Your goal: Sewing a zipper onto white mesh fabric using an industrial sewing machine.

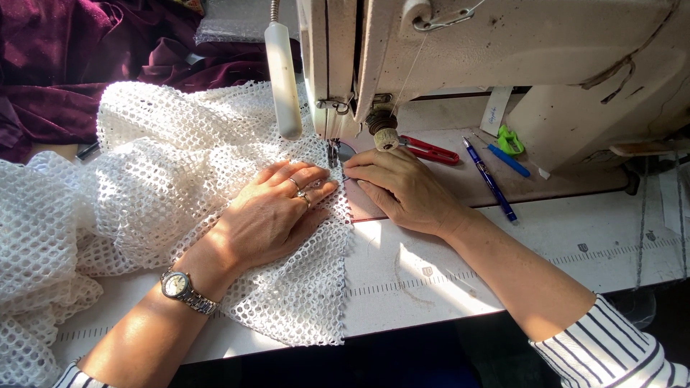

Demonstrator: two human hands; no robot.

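Sewing table (pixel 431 287): my left hand (pixel 269 215) flat, open on white mesh fabric (pixel 144 179); right hand (pixel 402 188) pinching its edge beside the needle.

The open-weave mesh fabric (pixel 144 179) is white all over, patterned with small round holes in a honeycomb grid. Behind it lies a crumpled velvet cloth (pixel 57 65) in deep burgundy. The worn metal sewing machine (pixel 503 50) is cream, scuffed with darker marks, and its slim lamp (pixel 284 79) is off-white. On the pale grey bench (pixel 431 273), printed with a dark ruler scale, lie red-handled thread snips (pixel 431 151), two blue pens (pixel 491 179) and a bright green plastic clip (pixel 510 140). The wristwatch (pixel 183 289) is silver with a pale dial; the sleeve (pixel 611 352) is white with thin dark stripes.
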